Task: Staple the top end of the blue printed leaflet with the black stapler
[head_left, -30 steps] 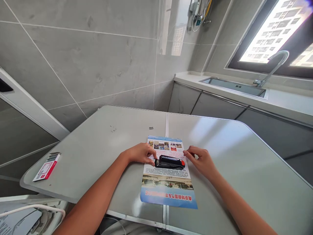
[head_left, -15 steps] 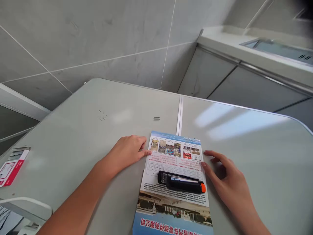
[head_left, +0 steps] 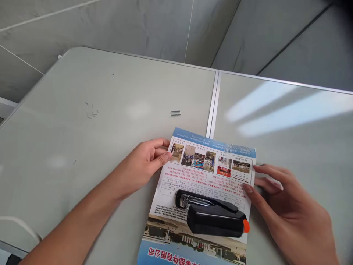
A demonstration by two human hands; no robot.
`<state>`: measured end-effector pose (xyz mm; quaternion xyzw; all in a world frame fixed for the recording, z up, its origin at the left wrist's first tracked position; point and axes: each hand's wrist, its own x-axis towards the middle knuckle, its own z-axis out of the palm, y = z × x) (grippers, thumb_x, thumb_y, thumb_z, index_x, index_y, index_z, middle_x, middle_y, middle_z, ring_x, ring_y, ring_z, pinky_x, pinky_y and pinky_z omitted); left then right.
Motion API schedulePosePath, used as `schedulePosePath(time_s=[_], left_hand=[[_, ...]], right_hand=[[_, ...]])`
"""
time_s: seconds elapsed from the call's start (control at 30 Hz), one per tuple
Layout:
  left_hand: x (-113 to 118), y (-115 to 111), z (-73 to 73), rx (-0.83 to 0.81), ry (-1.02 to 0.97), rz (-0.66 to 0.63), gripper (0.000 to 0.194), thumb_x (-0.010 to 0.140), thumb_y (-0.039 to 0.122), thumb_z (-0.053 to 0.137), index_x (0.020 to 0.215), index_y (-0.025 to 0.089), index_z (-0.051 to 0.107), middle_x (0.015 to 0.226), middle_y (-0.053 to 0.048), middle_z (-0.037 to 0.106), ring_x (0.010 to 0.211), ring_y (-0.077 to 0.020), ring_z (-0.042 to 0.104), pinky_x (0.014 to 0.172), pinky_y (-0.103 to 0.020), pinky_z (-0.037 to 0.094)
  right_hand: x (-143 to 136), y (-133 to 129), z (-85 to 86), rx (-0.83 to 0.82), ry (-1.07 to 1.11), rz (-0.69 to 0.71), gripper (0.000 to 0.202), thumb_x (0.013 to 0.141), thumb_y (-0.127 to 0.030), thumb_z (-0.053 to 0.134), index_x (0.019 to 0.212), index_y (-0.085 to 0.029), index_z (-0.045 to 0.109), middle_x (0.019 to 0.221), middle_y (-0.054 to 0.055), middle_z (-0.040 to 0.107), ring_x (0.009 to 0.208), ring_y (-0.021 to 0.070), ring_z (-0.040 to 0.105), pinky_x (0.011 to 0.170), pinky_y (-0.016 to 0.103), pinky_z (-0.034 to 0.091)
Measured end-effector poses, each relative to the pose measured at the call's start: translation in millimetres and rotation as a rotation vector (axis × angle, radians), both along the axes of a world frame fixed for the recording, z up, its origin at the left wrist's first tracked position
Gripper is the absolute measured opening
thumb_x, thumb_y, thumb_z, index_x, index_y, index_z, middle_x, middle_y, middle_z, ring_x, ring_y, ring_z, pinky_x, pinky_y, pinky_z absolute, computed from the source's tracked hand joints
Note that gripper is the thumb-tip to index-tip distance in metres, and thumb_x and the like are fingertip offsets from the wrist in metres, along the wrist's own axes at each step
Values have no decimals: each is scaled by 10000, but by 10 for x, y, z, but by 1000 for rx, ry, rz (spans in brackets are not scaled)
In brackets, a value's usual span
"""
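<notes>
A printed leaflet (head_left: 204, 184) with blue ends, small photos and red text lies before me. On it rests a black stapler (head_left: 215, 217) with an orange end, tilted slightly across the page. My left hand (head_left: 149, 162) grips the leaflet's left edge, thumb on top and the other fingers curled at the side. At the right edge, my right hand (head_left: 286, 198) pinches the paper between thumb and fingers. Several staples show as a cluster along the leaflet's far right corner.
Beyond the leaflet a short strip of staples (head_left: 175, 113) lies on the pale table (head_left: 124, 92). Loose bent staples (head_left: 92, 111) are scattered to the left. A metal seam (head_left: 214, 103) runs across the tabletop, and a grey tiled wall (head_left: 124, 25) stands behind it.
My view has come closer to the table. My right hand, earlier beside the leaflet's edge, now has its thumb over it. The stapler stays on the leaflet.
</notes>
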<state>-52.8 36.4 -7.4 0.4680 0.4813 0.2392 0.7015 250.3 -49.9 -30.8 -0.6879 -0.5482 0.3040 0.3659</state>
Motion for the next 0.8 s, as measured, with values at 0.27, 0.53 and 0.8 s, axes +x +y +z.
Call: schedulePosePath(time_s=[0.27, 0.53, 0.8], left_hand=[[3, 31, -8, -178, -102, 39, 412, 953, 313, 675, 1343, 181, 649, 1096, -111, 773, 1001, -256, 722, 871, -377, 553], [-4, 29, 7, -189, -120, 36, 441, 950, 316, 680, 1366, 177, 645, 1118, -125, 774, 1030, -277, 728, 872, -383, 576], [-9, 28, 13, -177, -117, 44, 446, 946, 324, 692, 1364, 176, 653, 1113, -127, 783, 1035, -286, 736, 878, -396, 585]], right_hand=[[-99, 23, 115, 19, -100, -58, 278, 894, -443, 705, 1139, -315, 729, 1190, 61, 638, 873, 213, 626, 797, 349, 533], [27, -15, 42, 34, -121, -29, 328, 845, -434, 742, 1156, -332, 745, 1151, 42, 661, 837, 207, 610, 742, 351, 511], [25, -29, 39, 3, -128, -42, 358, 835, -443, 749, 1178, -339, 746, 1177, 40, 662, 847, 211, 602, 759, 382, 466]])
